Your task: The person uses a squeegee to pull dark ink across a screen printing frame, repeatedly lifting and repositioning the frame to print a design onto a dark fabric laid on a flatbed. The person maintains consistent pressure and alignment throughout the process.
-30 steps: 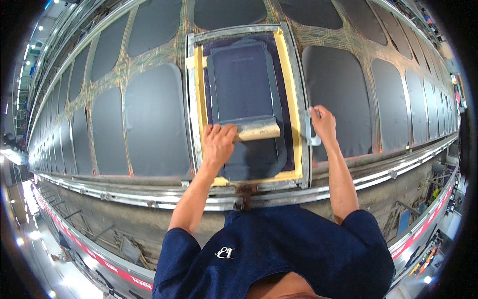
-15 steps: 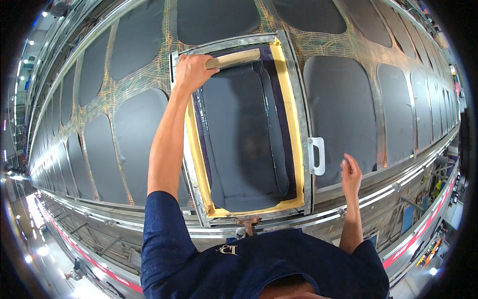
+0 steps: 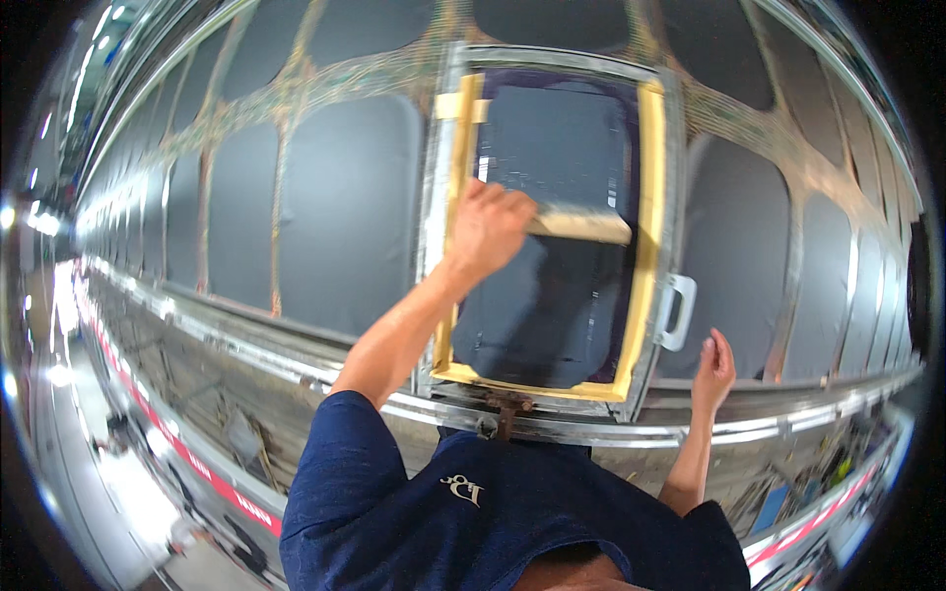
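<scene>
A metal-edged screen frame (image 3: 668, 118), lined with yellow tape (image 3: 647, 148), lies in front of me around a dark screen (image 3: 547, 128) with a glossy, streaked surface. My left hand (image 3: 488, 222) grips a wide squeegee with a pale wooden bar (image 3: 581, 225), lying crosswise near the middle of the screen. My right hand (image 3: 714, 364) is off to the right, fingers loosely bent with nothing in them, apart from the white handle (image 3: 676, 312) on the frame's right side.
Rows of dark rounded panels (image 3: 345, 207) extend left and right along the long table. A metal rail (image 3: 296, 364) runs along the near edge, with a bracket (image 3: 507, 424) below the frame. A red-striped beam (image 3: 246, 507) and clutter show beyond.
My right hand let go of the handle. My left hand carried the squeegee to the far end, then back toward me to the middle. The camera's view has shifted.
</scene>
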`<state>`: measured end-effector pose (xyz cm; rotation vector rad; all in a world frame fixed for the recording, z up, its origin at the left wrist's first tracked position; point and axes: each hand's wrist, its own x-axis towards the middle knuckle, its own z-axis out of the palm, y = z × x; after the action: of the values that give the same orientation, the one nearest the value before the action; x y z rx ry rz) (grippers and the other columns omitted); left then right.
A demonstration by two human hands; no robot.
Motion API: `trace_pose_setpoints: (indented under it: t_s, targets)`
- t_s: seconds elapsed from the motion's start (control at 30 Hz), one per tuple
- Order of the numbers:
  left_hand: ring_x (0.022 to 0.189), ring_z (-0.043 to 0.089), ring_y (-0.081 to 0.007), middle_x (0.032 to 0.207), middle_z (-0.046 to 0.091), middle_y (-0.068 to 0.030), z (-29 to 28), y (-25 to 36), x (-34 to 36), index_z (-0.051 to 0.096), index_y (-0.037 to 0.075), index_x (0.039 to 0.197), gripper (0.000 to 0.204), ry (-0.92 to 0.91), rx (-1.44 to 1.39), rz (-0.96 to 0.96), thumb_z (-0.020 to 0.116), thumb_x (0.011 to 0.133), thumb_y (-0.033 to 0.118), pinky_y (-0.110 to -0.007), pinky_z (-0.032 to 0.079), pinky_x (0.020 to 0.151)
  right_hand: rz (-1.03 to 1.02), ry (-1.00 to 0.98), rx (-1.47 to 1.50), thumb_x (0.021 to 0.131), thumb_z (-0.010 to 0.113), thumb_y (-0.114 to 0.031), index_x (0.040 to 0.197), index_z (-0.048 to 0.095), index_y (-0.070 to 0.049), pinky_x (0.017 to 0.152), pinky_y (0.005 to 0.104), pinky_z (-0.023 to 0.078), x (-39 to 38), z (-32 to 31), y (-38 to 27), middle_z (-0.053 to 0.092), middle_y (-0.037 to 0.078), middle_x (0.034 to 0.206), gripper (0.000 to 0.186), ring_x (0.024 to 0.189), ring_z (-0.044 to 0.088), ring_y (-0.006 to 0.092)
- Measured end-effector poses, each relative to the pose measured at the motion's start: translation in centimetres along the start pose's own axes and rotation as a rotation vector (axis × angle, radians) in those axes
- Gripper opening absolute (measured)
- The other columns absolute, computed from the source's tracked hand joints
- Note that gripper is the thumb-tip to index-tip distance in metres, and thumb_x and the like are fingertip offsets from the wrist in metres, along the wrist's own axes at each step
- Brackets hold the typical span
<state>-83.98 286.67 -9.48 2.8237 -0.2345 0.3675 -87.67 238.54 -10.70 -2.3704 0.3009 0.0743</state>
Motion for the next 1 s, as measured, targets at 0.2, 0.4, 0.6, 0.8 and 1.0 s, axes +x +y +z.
trace_pose_setpoints:
  t_s: [0.2,0.4,0.6,0.8,1.0]
  targets:
    - [0.088,0.066,-0.0177,0.083,0.069,0.0015,-1.8,0.3,-1.2,0.071,0.015,0.078,0.006,-0.096,0.041,-0.053,0.067,0.074,0.017,-0.037,0.043,0.088,-0.039,-0.082,0.074,0.105,0.06,-0.017,0.126,0.068,0.002,0.091,0.0285,0.053,0.6,1.3,3.3,0.07,0.011,0.125,0.029,0.108,0.065,0.0171]
    - [0.081,0.069,-0.0202,0.074,0.071,-0.0002,-0.8,-1.2,-0.2,0.073,0.018,0.072,0.006,-0.148,-0.028,-0.043,0.07,0.076,0.021,-0.039,0.042,0.08,-0.114,-0.031,-0.023,0.106,0.058,-0.016,0.136,0.059,0.003,0.102,0.0333,0.049,-2.0,1.2,3.0,0.063,0.015,0.136,0.036,0.119,0.062,0.0233]
    - [0.082,0.069,-0.0207,0.078,0.075,-0.0017,-0.6,-0.8,0.5,0.079,0.021,0.078,0.008,-0.21,-0.173,-0.088,0.072,0.08,0.023,-0.041,0.038,0.078,0.153,0.099,-0.683,0.108,0.051,-0.026,0.144,0.053,-0.003,0.102,0.0438,0.047,-11.1,-3.0,8.2,0.056,0.022,0.14,0.043,0.124,0.057,0.0352]
    - [0.089,0.066,-0.0252,0.093,0.073,-0.0051,-0.3,1.7,3.4,0.079,0.018,0.104,0.02,-0.363,-0.229,0.036,0.065,0.09,0.02,-0.047,0.033,0.073,-0.09,0.048,-1.071,0.105,0.057,-0.031,0.143,0.054,-0.006,0.114,0.0532,0.036,-24.4,-3.4,6.3,0.047,0.023,0.15,0.047,0.139,0.045,0.04]
    - [0.083,0.058,-0.0244,0.094,0.069,-0.0091,1.1,1.4,5.4,0.076,0.014,0.102,0.02,-0.387,-0.104,-0.008,0.065,0.085,0.012,-0.047,0.031,0.072,0.271,-0.091,-0.704,0.108,0.048,-0.032,0.149,0.042,0.008,0.118,0.0454,0.033,-23.3,-2.9,6.3,0.044,0.027,0.152,0.057,0.141,0.044,0.039]
